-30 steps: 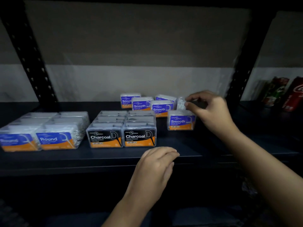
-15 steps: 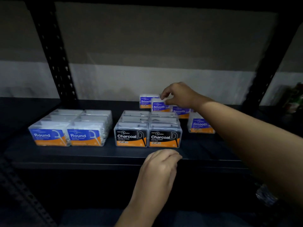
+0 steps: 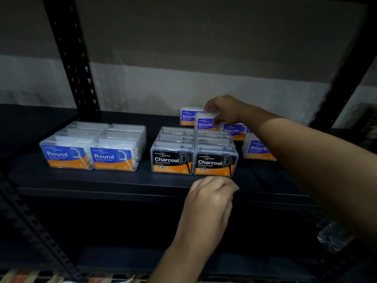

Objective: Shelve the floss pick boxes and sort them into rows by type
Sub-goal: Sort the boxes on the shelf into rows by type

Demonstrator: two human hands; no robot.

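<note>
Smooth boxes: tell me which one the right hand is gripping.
The second Smooth box from the left, behind the Charcoal boxes. The right hand has its grip on that box's top; the other Smooth boxes go untouched.

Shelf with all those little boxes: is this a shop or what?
Likely a shop stockroom or storage area: a dark metal shelf on slotted uprights, holding Round boxes, Charcoal boxes and Smooth boxes grouped by type.

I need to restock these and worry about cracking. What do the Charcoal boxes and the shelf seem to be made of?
Charcoal boxes: apparently clear, glossy hard plastic with printed labels; lids catch highlights. Shelf: dark and matt, material unclear; its perforated upright looks like painted metal.
</note>
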